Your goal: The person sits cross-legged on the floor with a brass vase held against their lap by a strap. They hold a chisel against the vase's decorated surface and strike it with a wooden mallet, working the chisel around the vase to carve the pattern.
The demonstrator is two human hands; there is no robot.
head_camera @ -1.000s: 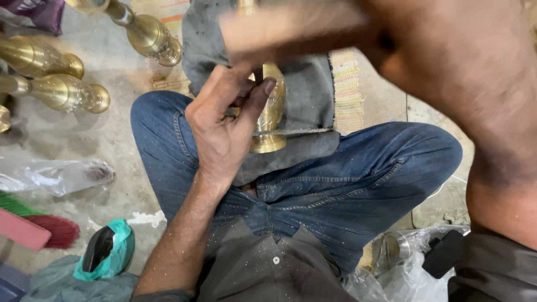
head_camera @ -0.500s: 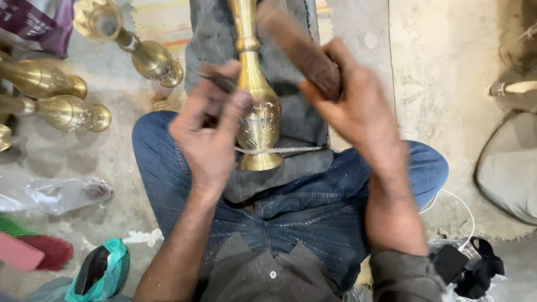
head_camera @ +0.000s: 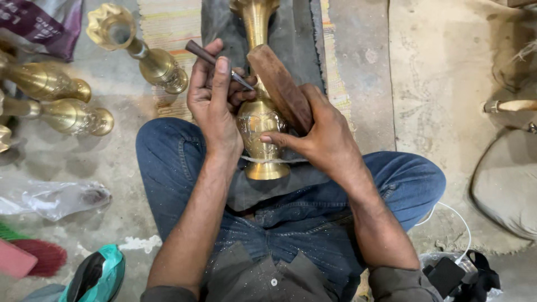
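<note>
Engraving a brass vase lying at frame centre: left hand fingers pinch a chisel against it, right hand grips a wooden mallet, seemingly poised to tap.

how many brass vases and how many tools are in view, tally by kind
Engraved brass vase on the lap: 1
Brass vases lying on the floor at left: 3
Thin metal chisel with dark handle in the left hand: 1
Brown wooden mallet block in the right hand: 1
Total: 6, with a further brass piece cut off at the left edge
</note>
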